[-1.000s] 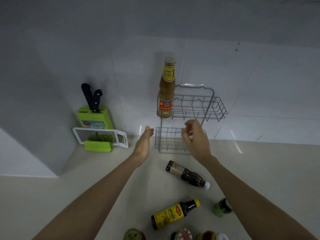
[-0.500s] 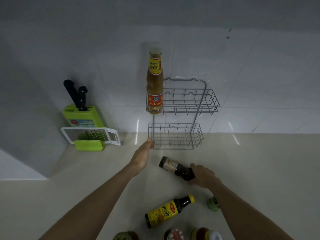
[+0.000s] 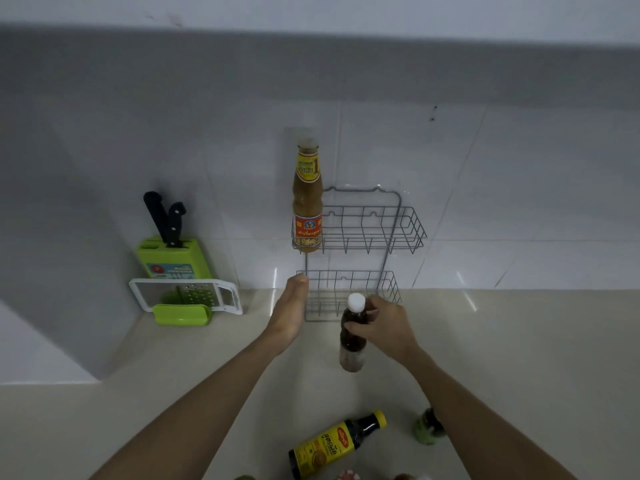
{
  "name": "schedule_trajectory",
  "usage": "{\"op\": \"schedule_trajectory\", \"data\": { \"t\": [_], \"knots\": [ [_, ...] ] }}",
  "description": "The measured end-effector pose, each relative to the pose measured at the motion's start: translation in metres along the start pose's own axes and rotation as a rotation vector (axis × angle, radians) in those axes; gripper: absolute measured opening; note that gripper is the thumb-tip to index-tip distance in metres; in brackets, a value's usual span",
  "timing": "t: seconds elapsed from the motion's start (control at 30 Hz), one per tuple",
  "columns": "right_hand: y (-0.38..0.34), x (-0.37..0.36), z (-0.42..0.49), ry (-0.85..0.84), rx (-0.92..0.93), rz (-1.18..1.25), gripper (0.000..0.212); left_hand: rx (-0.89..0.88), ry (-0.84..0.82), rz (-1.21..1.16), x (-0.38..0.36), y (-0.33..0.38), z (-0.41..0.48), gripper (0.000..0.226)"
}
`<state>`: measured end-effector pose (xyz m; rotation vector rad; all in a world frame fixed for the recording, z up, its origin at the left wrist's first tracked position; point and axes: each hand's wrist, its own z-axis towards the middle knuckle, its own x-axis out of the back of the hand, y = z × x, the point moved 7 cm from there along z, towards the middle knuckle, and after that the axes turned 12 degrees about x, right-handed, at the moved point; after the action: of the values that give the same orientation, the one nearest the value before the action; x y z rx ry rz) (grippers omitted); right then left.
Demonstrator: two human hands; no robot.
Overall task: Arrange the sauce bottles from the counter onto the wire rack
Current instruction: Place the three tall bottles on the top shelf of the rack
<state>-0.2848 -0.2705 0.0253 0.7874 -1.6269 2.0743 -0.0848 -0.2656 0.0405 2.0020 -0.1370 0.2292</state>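
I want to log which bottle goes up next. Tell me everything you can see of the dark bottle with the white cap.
The dark bottle is slim, looks like clear glass or plastic, and holds dark brown liquid under a white screw cap. No label shows from this side. It is held roughly upright, cap toward the camera, just in front of the wire rack and its lower basket. The right hand grips its neck and shoulder; whether its base is on the counter is unclear.

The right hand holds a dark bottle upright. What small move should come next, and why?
Probably lift the dark bottle up and forward into the rack. The right hand grips it near the neck, upright, in front of the lower basket. The left hand steadies the rack's left edge, and only the tall bottle stands in it, at far left.
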Motion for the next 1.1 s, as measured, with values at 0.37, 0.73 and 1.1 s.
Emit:
{"op": "schedule_trajectory", "data": {
  "t": [0.37, 0.73, 1.1],
  "knots": [
    [-0.135, 0.159, 0.058, 0.698, 0.315, 0.325, 0.024, -0.241, 0.115, -0.154, 0.031, 0.103, -0.009, 0.056],
    [-0.157, 0.119, 0.128, 0.438, 0.420, 0.109, 0.040, -0.254, -0.006, -0.286, 0.026, 0.119, 0.003, 0.048],
    [-0.144, 0.087, 0.152, 0.247, 0.305, -0.005, 0.053, -0.270, -0.012, -0.215, 0.031, 0.114, 0.007, 0.049]
  ]
}}
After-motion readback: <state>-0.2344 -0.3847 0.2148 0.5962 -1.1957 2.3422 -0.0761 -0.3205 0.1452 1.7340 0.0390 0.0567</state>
